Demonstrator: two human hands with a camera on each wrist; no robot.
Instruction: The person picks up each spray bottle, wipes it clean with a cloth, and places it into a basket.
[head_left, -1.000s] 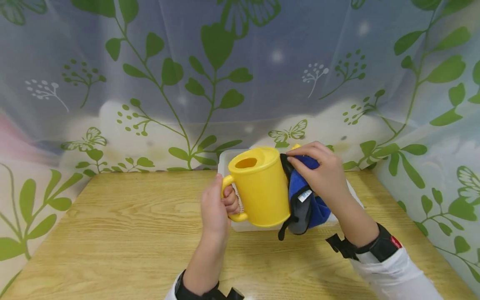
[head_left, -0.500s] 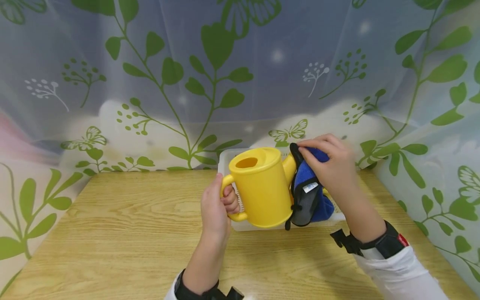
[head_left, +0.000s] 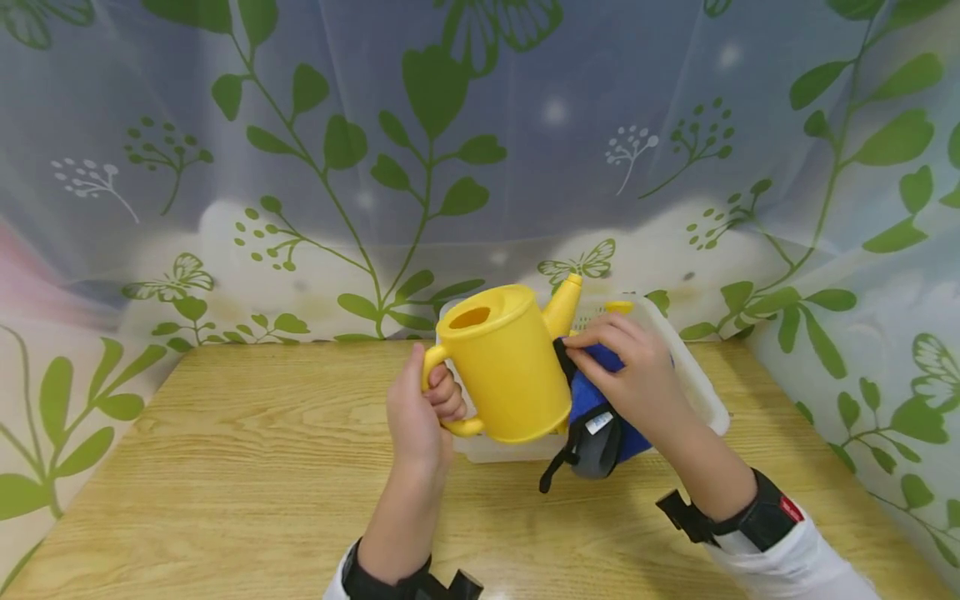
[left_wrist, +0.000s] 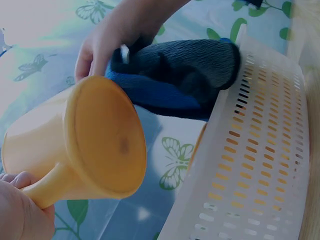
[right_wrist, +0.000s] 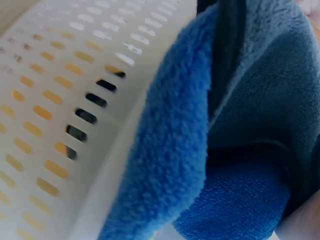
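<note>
A yellow watering can (head_left: 510,375) is tilted over the left part of the basket, its spout pointing up and to the right. My left hand (head_left: 420,408) grips it by the handle, fingers curled through the loop. With thumb and fingertips, my right hand (head_left: 630,367) pinches the black edge of a blue-and-grey fleecy cloth (head_left: 596,454) with a white tag and a dangling black loop. The cloth droops beside the can's body and over the basket's front rim. In the right wrist view, folds of the cloth (right_wrist: 165,115) fill much of the frame and hide most of the hand.
A white slotted plastic basket (head_left: 712,400) stands at the back of the wooden table (head_left: 262,467). Yellow shows through the slots, and a yellow piece (head_left: 619,307) sticks up by its back rim. A leaf-patterned curtain (head_left: 480,200) hangs behind the table.
The watering can has shifted slightly left and tipped, bringing its spout into view. My right hand first drew the cloth's edge up and right, then brought it back down and left.
</note>
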